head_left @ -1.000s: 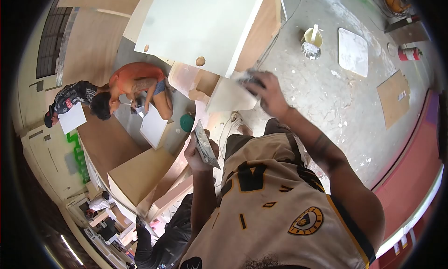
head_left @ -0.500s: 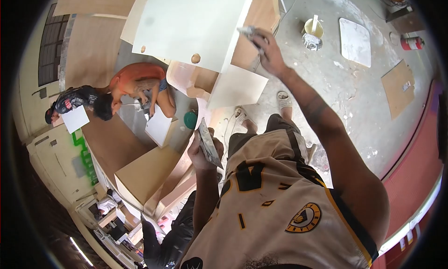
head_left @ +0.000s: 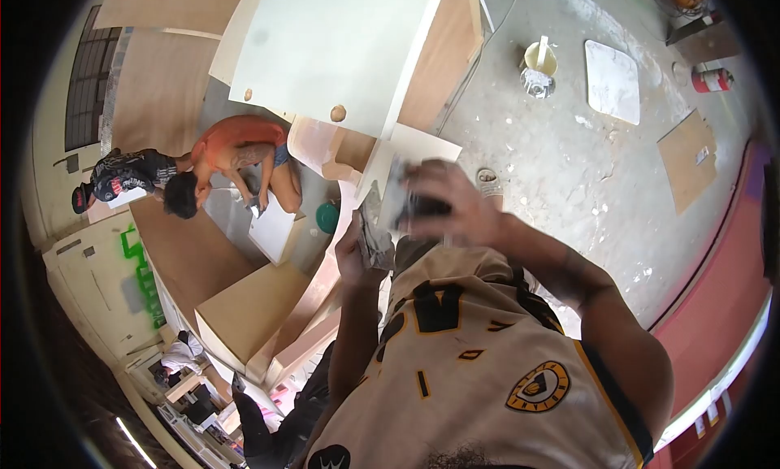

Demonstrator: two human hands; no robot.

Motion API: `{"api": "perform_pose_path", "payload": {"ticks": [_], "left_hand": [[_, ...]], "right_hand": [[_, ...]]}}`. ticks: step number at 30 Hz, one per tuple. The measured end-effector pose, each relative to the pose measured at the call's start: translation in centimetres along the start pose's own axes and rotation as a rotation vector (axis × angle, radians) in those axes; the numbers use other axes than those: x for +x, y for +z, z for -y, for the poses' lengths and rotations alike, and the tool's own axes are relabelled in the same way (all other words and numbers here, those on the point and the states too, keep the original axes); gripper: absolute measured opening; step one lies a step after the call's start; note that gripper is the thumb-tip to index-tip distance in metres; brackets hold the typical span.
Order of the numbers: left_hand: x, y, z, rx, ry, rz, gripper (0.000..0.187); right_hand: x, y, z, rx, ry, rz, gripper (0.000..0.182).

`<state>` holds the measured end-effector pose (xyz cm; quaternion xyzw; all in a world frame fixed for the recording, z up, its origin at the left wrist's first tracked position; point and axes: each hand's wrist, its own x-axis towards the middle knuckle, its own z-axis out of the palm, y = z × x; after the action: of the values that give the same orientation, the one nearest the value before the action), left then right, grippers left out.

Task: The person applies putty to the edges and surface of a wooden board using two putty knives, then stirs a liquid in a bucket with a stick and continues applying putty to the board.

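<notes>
My left hand (head_left: 350,254) is closed around a flat, putty-smeared scraper blade (head_left: 374,235), held upright in front of my waist. Just to its right, my right hand (head_left: 461,202) is smeared by motion. A dark-handled putty knife (head_left: 417,211) shows under its fingers, close to the left hand's blade. Beyond both hands stands a large box-like piece with a white top panel (head_left: 333,50) and a bare wood side (head_left: 443,67). The panel has two brown round spots along its near edge.
A person in an orange shirt (head_left: 236,140) crouches at the left over a white board (head_left: 275,229); another person (head_left: 130,170) is behind. On the floor at the right are a putty bucket (head_left: 539,61), a white board (head_left: 613,80), cardboard (head_left: 689,156) and a fire extinguisher (head_left: 712,80).
My right hand has come back from the white panel's right edge, down toward my left hand. The left hand's blade has turned more upright. The orange-shirted person has shifted slightly.
</notes>
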<state>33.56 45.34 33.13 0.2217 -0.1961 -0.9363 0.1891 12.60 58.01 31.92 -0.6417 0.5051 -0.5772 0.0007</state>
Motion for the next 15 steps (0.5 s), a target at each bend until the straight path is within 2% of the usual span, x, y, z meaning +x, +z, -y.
{"api": "perform_pose_path", "payload": {"ticks": [1,2,3,4,5,7,8,9,10,11,12,14,15], "left_hand": [[0.4,1.6,0.6,0.138,0.062,-0.103,0.044],[0.9,3.1,1.2,0.282,0.109,-0.216,0.048],[1.1,3.1,0.8,0.276,0.092,-0.072,0.048],[1.4,2.7,0.6,0.501,0.159,-0.069,0.047],[1.7,1.8,0.5,0.725,0.23,-0.069,0.046],[1.9,2.5,0.0,0.732,0.266,-0.102,0.045],[1.4,3.5,-0.6,0.518,0.224,-0.126,0.046],[1.2,4.2,-1.3,0.307,0.187,-0.141,0.047],[1.5,3.7,-1.3,0.666,0.362,-0.242,0.038],[1.5,3.5,-1.7,0.645,0.395,-0.186,0.037],[1.6,3.9,-2.1,0.624,0.425,-0.133,0.037],[1.3,4.5,-2.5,0.782,0.537,-0.094,0.036],[1.5,4.8,-2.4,0.958,0.623,-0.103,0.037]], "right_hand": [[0.5,-0.7,1.0,-0.019,-0.101,0.057,0.041],[0.1,-0.7,1.3,-0.033,-0.096,0.073,0.04],[-0.2,-0.4,1.4,-0.047,-0.091,0.09,0.04],[-0.5,-0.4,1.3,-0.06,-0.085,0.106,0.04],[-0.7,-0.8,1.1,-0.09,0.027,0.124,0.043],[-0.8,-2.1,0.2,-0.131,0.238,0.168,0.049],[-0.9,-2.6,-0.1,-0.369,0.296,0.28,0.054],[-1.5,-3.3,-1.4,-0.471,0.286,0.439,0.062],[-1.8,-4.1,-1.8,-0.355,0.34,0.3,0.06],[-1.8,-4.3,-2.0,-0.236,0.389,0.169,0.058],[-0.8,-4.0,-1.4,0.077,0.593,-0.072,0.052],[1.5,-3.7,1.2,0.713,0.992,-0.57,0.041],[1.8,-4.5,1.7,0.835,1.112,-0.636,0.031]]}}
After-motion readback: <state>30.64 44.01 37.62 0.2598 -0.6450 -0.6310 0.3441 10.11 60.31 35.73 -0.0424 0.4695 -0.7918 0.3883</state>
